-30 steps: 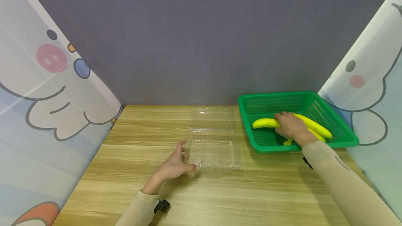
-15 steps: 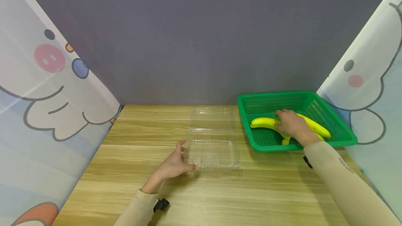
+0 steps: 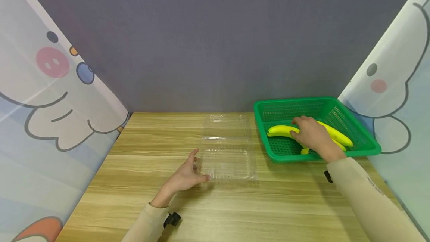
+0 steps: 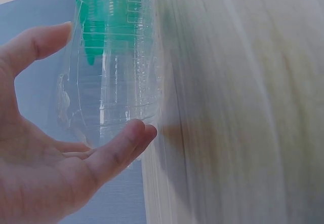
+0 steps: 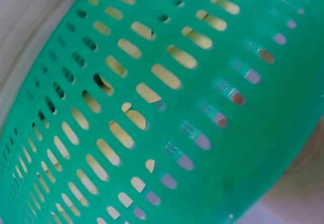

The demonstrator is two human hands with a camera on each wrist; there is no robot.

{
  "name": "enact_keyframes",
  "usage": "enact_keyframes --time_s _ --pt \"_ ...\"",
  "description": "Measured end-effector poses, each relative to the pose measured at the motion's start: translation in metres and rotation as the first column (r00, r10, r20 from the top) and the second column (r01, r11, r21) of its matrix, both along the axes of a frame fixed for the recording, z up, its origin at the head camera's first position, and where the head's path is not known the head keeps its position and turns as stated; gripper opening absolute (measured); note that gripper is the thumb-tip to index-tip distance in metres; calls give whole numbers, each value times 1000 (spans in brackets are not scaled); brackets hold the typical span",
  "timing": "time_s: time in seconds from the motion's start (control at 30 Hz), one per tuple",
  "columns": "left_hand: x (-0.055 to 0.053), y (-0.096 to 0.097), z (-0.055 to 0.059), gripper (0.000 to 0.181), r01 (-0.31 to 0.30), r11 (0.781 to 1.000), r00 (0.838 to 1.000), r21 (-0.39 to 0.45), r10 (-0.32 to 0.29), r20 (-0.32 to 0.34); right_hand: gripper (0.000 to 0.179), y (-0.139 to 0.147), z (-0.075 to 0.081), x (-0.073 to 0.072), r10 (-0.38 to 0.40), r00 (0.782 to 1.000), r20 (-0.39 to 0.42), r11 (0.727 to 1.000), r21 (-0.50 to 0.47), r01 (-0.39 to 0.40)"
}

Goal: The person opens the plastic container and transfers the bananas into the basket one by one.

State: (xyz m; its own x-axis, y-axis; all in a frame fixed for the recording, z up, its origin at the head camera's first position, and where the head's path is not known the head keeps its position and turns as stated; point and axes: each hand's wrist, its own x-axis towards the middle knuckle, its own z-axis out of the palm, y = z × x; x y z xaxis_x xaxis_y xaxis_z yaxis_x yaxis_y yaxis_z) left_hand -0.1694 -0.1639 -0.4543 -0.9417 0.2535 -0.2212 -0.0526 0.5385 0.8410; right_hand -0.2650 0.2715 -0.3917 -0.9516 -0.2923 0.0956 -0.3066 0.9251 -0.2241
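Observation:
My left hand [image 3: 184,176] is at the left end of a clear plastic clamshell box [image 3: 228,163], thumb and fingers spread wide around its corner. In the left wrist view, fingertips [image 4: 134,127] touch the box's clear wall [image 4: 111,92]. My right hand [image 3: 312,133] reaches into a green basket [image 3: 273,158], fingers apart and loosely bent over several bananas. One banana [image 3: 280,129] lies to its left and another banana [image 3: 337,134] to its right. The hand covers their middles. In the right wrist view the slotted basket side [image 5: 167,127] hides the fingers.
The box's hinged lid [image 3: 226,127] lies folded back towards the grey wall [image 3: 215,47]. Cartoon-printed curtains [image 3: 50,122] flank the wood-grain table [image 3: 235,212] on both sides. The basket stands at the table's back right, close to the right curtain.
My right hand has loosened from the left banana, lifted slightly and shifted, so more of the bananas shows. The left hand stays at the box.

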Motion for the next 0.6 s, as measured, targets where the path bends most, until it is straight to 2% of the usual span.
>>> enact_keyframes --time_s 0.4,0.6 --pt "2 -2 0 117 4 1000 1000 -12 -4 -24 32 -11 3 21 6 998 -68 995 -95 -13" --pt "2 -4 3 115 -28 1000 999 -11 27 -35 31 -15 1 31 2 995 -103 993 -121 -14"
